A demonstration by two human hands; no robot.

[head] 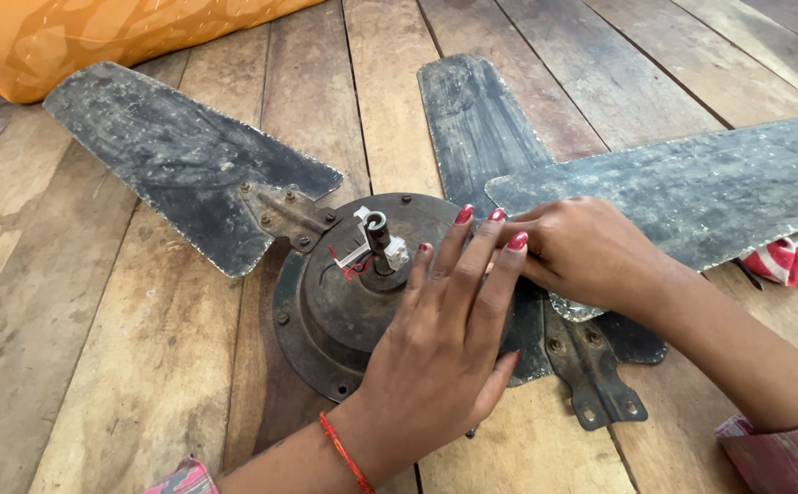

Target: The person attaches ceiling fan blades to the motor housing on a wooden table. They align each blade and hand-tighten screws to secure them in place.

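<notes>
A dismantled ceiling fan lay flat on the worn wooden plank floor (143, 366), its round, rusty dark metal motor housing (326, 311) facing up with a short grey centre shaft and white wire connector (376, 242) standing at its middle; the left hand (440, 348) lay spread across the right part of that housing, fingers extended wide and flat, red-painted fingertips (517, 241) reaching toward the upper right and gripping nothing; the right hand (582, 252) sat just beyond those fingertips, curled over the root of the long, grimy grey metal blade (691, 192), though whether it clasped a tool or a fastener could not be told; that blade's long axis ran away from the hub to the right, so the right hand was nearer its root, the left nearer the shaft; a second grey blade (179, 155) stretched to the upper left, bolted by a rusted bracket (289, 215); a third blade (472, 119) pointed away toward the top; an orange cloth (97, 37) lay at the upper left corner, a red and white cloth (797, 261) at the right edge.
</notes>
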